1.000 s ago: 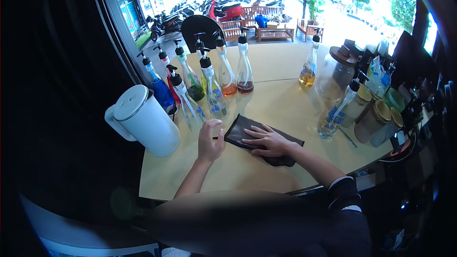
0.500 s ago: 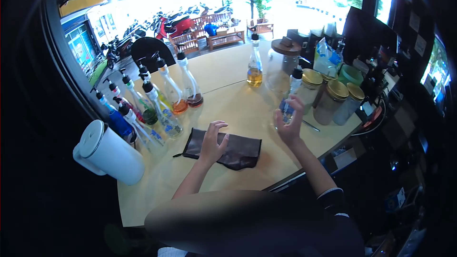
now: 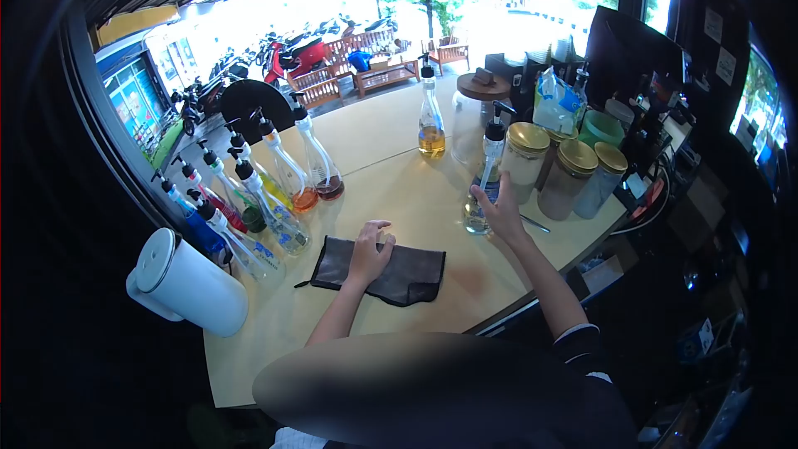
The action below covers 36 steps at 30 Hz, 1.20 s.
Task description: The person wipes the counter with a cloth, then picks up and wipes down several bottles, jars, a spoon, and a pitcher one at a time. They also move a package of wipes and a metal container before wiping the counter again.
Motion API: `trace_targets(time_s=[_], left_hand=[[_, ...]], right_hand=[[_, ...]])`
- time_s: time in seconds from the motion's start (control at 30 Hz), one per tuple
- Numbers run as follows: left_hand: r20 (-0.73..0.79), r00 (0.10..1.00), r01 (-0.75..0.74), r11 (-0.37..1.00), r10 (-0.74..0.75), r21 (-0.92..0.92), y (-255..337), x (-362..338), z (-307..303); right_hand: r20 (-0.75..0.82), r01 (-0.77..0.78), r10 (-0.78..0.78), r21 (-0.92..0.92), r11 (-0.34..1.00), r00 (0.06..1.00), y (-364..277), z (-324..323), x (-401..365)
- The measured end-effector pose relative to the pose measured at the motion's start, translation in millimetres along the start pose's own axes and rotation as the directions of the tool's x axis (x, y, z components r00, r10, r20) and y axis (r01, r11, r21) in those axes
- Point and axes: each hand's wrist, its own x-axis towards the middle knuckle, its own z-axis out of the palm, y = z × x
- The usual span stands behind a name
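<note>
My left hand [image 3: 369, 258] rests over a dark brown cloth [image 3: 416, 270] lying flat on the table, its fingers loosely bent and apart. At the right, my right hand [image 3: 504, 214] is up against the near side of a clear pump bottle [image 3: 477, 220] with a black pump head and blue print. Its thumb points left across the bottle and its fingers rise along the right side, spread apart. The bottle stands upright with pale liquid at the bottom, partly hidden by the hand.
Several pump bottles [image 3: 291, 229] of coloured syrup-like liquid stand at the left, behind a white jug [image 3: 195, 283]. Another pump bottle [image 3: 431, 141] with amber liquid stands at the back. Gold-lidded jars [image 3: 569, 183] and a wooden-lidded glass jar [image 3: 472, 120] stand right, near a thin metal utensil [image 3: 536, 224].
My right hand has moved down and slightly left, closer against the pump bottle. My left hand stays over the cloth. The view has shifted a little.
</note>
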Motion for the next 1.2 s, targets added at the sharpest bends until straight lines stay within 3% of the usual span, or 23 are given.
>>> trace_targets(time_s=[0.1,0.3,0.37,0.4,0.57,0.63,0.8,1.2], left_hand=[[-0.038,0.999,0.023,0.998,-0.025,-0.051,0.5,-1.0,0.5],[-0.058,0.998,0.025,0.999,-0.027,-0.033,-1.6,-1.2,1.3],[-0.066,0.997,0.035,0.999,-0.036,-0.026,0.2,-1.7,0.3],[-0.063,0.996,0.057,0.997,-0.06,-0.043,0.4,-1.7,0.4],[-0.066,0.995,0.078,0.996,-0.08,-0.033,0.6,0.0,0.8],[-0.067,0.995,0.065,0.996,-0.069,-0.058,-0.4,0.1,0.4],[-0.078,0.993,0.08,0.994,-0.085,-0.069,-2.0,-0.6,0.5],[-0.081,0.99,0.107,0.988,-0.116,-0.113,-2.0,-0.3,-0.4]], right_hand=[[-0.03,0.106,-0.108,-0.063,0.992,0.994,-2.1,19.6,8.6],[0.054,0.114,-0.12,0.108,0.988,0.991,-12.2,83.3,49.1],[0.005,0.208,-0.21,0.093,0.974,0.978,-18.2,110.9,62.6],[0.063,0.13,-0.142,0.165,0.978,0.988,-28.8,119.5,66.6],[0.109,0.148,-0.167,0.161,0.976,0.98,-38.0,178.1,98.5],[0.025,0.264,-0.268,0.114,0.958,0.963,-34.6,203.8,110.4],[0.109,0.179,-0.2,0.177,0.968,0.974,-39.7,233.7,126.2],[0.079,0.179,-0.191,0.132,0.975,0.978,-37.7,267.9,135.7]])
